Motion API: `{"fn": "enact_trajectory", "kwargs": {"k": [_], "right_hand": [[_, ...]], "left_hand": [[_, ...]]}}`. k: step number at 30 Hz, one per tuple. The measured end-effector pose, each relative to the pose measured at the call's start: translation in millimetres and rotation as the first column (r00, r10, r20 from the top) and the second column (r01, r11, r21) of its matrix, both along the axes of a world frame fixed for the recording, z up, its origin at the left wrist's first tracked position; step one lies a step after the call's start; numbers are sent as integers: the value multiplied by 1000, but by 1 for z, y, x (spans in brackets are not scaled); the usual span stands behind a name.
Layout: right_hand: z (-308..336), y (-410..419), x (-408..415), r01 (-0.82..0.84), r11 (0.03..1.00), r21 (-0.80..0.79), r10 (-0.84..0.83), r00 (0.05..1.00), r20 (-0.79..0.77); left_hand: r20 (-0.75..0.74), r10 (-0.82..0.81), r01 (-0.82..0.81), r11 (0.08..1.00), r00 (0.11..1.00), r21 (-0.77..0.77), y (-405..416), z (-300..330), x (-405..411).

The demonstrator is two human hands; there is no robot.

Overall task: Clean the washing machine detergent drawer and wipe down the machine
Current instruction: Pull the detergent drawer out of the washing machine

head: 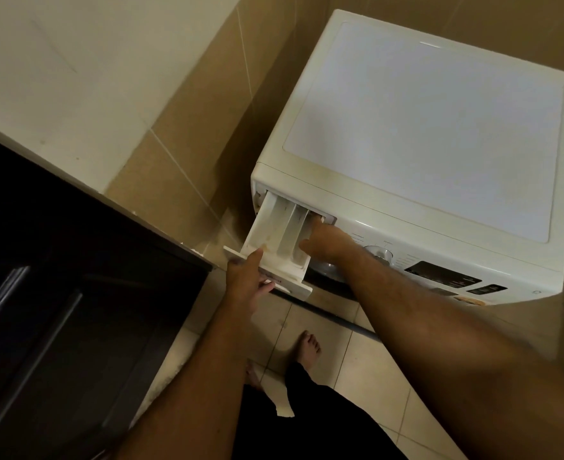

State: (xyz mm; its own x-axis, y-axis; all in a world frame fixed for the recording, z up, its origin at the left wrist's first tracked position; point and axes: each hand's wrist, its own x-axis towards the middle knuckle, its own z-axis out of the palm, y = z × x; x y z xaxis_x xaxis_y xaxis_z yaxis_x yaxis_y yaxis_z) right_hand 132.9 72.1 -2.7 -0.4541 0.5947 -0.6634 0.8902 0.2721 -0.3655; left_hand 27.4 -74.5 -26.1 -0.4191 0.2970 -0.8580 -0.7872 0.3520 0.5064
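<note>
1. Only one view here, the head cam looking down. The white front-load washing machine (423, 134) sits in a tiled corner, its flat top bare and catching some light.
2. The detergent drawer (275, 240) is at the top left of the machine's front and is pulled most of the way out, sticking toward the person. You can see its compartments side by side, and the left one has some yellowish-brown gunk near the front end.
3. The left hand (245, 282) grips the drawer's front panel: thumb on top at the left compartment's edge, fingers curled underneath the handle lip. So it's closed round the front of the drawer.
4. The right hand (322, 242) reaches into the right-hand compartment, index finger stretched out straight and pressing at the back of the drawer, right by the slot opening. Thumb sticks out sideways over the drawer; the other fingers look tucked under, but I can't really tell how tightly. It's poking, not holding anything.
5. On the front panel right of the drawer there's a round silver dial (378, 254) partly behind the right wrist, then a dark display (441, 274) further along.
6. To the left is a dark cabinet (58, 277), just beside the drawer's end. A grey hose (337, 318) runs along the tiled floor (367, 370) under the machine's front. The person's bare foot (307, 348) is planted near it, dark trousers below.
</note>
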Motion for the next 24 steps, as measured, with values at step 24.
{"fn": "enact_trajectory", "kwargs": {"k": [24], "right_hand": [[-2, -142, 2, 324, 944, -53, -329, 934, -140]], "left_hand": [[81, -106, 109, 994, 991, -29, -110, 1, -9]]}}
